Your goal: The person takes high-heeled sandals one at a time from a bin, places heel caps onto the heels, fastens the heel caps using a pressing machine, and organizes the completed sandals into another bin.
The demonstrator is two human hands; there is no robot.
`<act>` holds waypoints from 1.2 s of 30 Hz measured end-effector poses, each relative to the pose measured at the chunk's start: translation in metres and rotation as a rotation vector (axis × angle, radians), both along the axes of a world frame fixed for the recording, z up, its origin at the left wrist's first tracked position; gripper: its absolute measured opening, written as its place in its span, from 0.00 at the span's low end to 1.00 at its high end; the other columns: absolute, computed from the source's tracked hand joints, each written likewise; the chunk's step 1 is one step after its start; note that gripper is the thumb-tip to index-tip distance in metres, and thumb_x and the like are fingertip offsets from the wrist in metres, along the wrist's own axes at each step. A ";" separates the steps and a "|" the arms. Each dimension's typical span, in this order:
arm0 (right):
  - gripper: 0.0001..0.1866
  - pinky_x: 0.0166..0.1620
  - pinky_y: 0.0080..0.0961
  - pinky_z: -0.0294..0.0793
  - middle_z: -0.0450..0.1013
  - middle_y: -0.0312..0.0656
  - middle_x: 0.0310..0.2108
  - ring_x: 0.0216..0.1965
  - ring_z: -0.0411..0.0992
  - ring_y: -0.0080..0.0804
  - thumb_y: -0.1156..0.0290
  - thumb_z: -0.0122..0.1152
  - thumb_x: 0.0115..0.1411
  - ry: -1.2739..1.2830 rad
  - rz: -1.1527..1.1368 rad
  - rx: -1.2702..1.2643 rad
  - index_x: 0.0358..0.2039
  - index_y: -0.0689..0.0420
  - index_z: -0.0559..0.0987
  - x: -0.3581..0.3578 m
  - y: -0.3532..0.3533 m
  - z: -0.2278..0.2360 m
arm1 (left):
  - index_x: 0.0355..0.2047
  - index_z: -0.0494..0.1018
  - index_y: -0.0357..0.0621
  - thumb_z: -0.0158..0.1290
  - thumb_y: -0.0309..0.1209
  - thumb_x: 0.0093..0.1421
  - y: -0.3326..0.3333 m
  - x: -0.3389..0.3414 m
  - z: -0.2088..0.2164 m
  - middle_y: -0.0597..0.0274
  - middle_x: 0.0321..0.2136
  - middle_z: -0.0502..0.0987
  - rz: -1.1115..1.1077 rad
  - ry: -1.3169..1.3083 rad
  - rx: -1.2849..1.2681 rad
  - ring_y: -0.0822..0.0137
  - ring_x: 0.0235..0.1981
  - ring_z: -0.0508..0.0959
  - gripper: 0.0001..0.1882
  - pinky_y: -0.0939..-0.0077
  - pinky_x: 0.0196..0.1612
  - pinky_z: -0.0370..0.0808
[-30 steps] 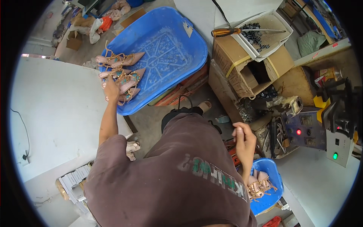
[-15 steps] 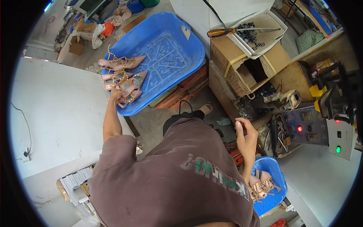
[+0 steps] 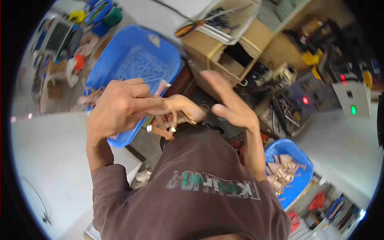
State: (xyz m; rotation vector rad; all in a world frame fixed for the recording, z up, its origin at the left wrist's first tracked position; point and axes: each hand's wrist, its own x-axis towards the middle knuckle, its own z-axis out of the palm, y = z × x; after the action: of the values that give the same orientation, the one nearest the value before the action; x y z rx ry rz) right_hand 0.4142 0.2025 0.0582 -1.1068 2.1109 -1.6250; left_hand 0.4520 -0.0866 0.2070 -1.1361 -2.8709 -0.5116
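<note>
In front of my chest, my left hand (image 3: 120,107) is closed on a pale pink, high-heeled strappy shoe (image 3: 183,106) with gold studs. Its straps hang below my fingers, and the pointed toe is on the side toward my right hand. My right hand (image 3: 232,102) is held just to the right of the shoe, thumb and fingers apart, with nothing in it; its fingertips are smeared by motion. Beyond my left hand, more pink shoes (image 3: 93,96) lie at the left edge of a large blue tub (image 3: 170,50), partly hidden by that hand.
A smaller blue bin (image 3: 296,188) at my lower right holds several pink shoes (image 3: 282,170). Ahead stands a cardboard box (image 3: 204,46) with a white tray (image 3: 224,38) and a screwdriver (image 3: 190,28) on top. Right of it are a machine panel (image 3: 352,96) with lit lamps and hand tools (image 3: 286,112).
My left hand has lifted a shoe from the blue tub and brought it before my chest. My right hand has moved up and left toward it. The view has turned right.
</note>
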 end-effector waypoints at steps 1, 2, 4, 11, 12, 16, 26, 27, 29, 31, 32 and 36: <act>0.44 0.69 0.38 0.47 0.52 0.58 0.68 0.69 0.49 0.51 0.44 0.52 0.62 -0.166 0.122 -0.058 0.68 0.63 0.55 0.002 -0.003 -0.010 | 0.37 0.84 0.51 0.63 0.25 0.37 0.011 -0.014 -0.001 0.65 0.17 0.61 -0.152 0.026 0.067 0.65 0.20 0.65 0.22 0.70 0.20 0.60; 0.45 0.68 0.36 0.50 0.54 0.56 0.66 0.68 0.54 0.45 0.48 0.57 0.60 -0.336 0.249 -0.144 0.67 0.65 0.55 0.007 -0.004 -0.016 | 0.37 0.84 0.51 0.63 0.25 0.37 0.017 -0.031 -0.007 0.65 0.17 0.61 -0.216 0.021 0.082 0.65 0.20 0.65 0.22 0.70 0.20 0.60; 0.48 0.66 0.33 0.54 0.59 0.53 0.63 0.64 0.58 0.39 0.49 0.61 0.54 -0.681 0.221 -0.247 0.67 0.65 0.55 0.033 0.007 -0.006 | 0.40 0.84 0.54 0.63 0.26 0.38 0.029 -0.060 -0.030 0.68 0.17 0.58 -0.335 0.014 0.191 0.66 0.20 0.64 0.23 0.71 0.21 0.59; 0.49 0.59 0.31 0.64 0.68 0.48 0.54 0.56 0.67 0.34 0.68 0.70 0.46 -0.450 -0.951 -0.192 0.66 0.65 0.56 0.120 0.038 0.028 | 0.53 0.71 0.36 0.21 0.65 0.67 0.128 -0.065 -0.159 0.76 0.16 0.60 0.116 -1.580 1.041 0.81 0.14 0.55 0.45 0.85 0.18 0.54; 0.48 0.58 0.32 0.67 0.69 0.51 0.53 0.54 0.70 0.38 0.67 0.71 0.46 -0.379 -1.130 -0.066 0.65 0.65 0.57 0.122 0.031 0.035 | 0.49 0.73 0.34 0.31 0.55 0.72 0.146 -0.061 -0.165 0.76 0.16 0.60 0.081 -1.558 1.117 0.82 0.15 0.56 0.35 0.85 0.17 0.53; 0.46 0.53 0.33 0.71 0.71 0.55 0.51 0.50 0.73 0.40 0.64 0.72 0.47 -0.184 -1.533 0.227 0.62 0.67 0.60 0.083 0.019 0.036 | 0.43 0.76 0.33 0.47 0.36 0.70 0.197 -0.102 -0.161 0.77 0.15 0.57 0.096 -1.384 1.091 0.82 0.15 0.56 0.16 0.86 0.18 0.52; 0.40 0.50 0.32 0.74 0.75 0.58 0.45 0.46 0.76 0.45 0.64 0.73 0.47 -0.007 -1.750 0.449 0.56 0.71 0.67 0.006 0.022 0.029 | 0.48 0.70 0.33 0.47 0.29 0.69 0.213 -0.190 -0.265 0.64 0.30 0.71 0.345 -1.220 1.074 0.78 0.24 0.67 0.12 0.83 0.22 0.62; 0.40 0.50 0.32 0.74 0.75 0.58 0.45 0.46 0.76 0.45 0.64 0.72 0.47 -0.042 -1.737 0.460 0.57 0.71 0.67 0.006 0.020 0.029 | 0.48 0.70 0.32 0.45 0.28 0.70 0.214 -0.193 -0.269 0.61 0.32 0.72 0.326 -1.222 1.171 0.76 0.24 0.68 0.12 0.81 0.22 0.64; 0.40 0.50 0.32 0.74 0.75 0.58 0.45 0.46 0.77 0.43 0.64 0.72 0.48 -0.020 -1.747 0.467 0.57 0.71 0.67 0.005 0.019 0.029 | 0.47 0.69 0.31 0.44 0.27 0.70 0.216 -0.198 -0.272 0.59 0.33 0.73 0.364 -1.281 1.182 0.75 0.25 0.69 0.11 0.81 0.23 0.65; 0.40 0.50 0.32 0.74 0.75 0.58 0.45 0.46 0.77 0.42 0.63 0.72 0.48 0.008 -1.753 0.468 0.57 0.70 0.67 0.004 0.020 0.028 | 0.46 0.69 0.30 0.43 0.26 0.71 0.218 -0.206 -0.274 0.57 0.34 0.74 0.402 -1.332 1.195 0.73 0.25 0.71 0.10 0.80 0.23 0.67; 0.40 0.49 0.31 0.75 0.76 0.57 0.45 0.46 0.77 0.41 0.63 0.73 0.48 -0.006 -1.735 0.472 0.57 0.70 0.67 0.006 0.022 0.025 | 0.44 0.69 0.31 0.43 0.26 0.70 0.217 -0.208 -0.277 0.56 0.34 0.74 0.431 -1.404 1.218 0.73 0.26 0.72 0.09 0.81 0.23 0.68; 0.39 0.47 0.31 0.76 0.77 0.55 0.43 0.43 0.78 0.41 0.61 0.73 0.48 -0.038 -1.749 0.500 0.55 0.69 0.68 0.006 0.022 0.027 | 0.40 0.68 0.34 0.44 0.26 0.70 0.218 -0.211 -0.277 0.54 0.34 0.75 0.428 -1.408 1.249 0.70 0.26 0.75 0.07 0.80 0.24 0.71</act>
State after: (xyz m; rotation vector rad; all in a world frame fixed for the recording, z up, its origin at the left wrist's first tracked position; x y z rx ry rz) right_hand 0.4198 0.2245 0.0855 1.3351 3.2162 -1.0889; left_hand 0.2410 0.1317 -0.0696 0.2478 -2.0286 -3.2044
